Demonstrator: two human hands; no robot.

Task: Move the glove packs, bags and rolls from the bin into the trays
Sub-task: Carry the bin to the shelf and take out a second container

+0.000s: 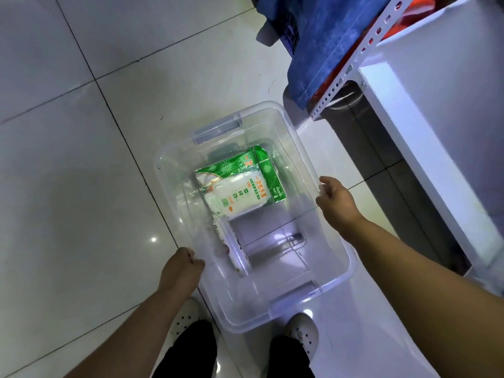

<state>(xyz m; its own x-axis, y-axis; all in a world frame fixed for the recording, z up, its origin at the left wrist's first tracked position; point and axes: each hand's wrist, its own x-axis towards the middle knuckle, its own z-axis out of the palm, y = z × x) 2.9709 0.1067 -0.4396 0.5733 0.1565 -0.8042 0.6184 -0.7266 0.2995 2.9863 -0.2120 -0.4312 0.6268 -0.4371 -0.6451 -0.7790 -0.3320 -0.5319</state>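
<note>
Clear bin point(272, 282), centre frame; left hand point(181, 268) and right hand point(334, 199) each grip a side rim. Glove packs point(245, 186) and a roll point(234, 249) lie inside, likely still to move; no trays visible.

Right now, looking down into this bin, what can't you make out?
Head view only:
green pack: mostly covered by the white pack.
roll by the bin wall: label blurred by glare.
trays: none in frame.
shelf: cut off by the right edge.
</note>
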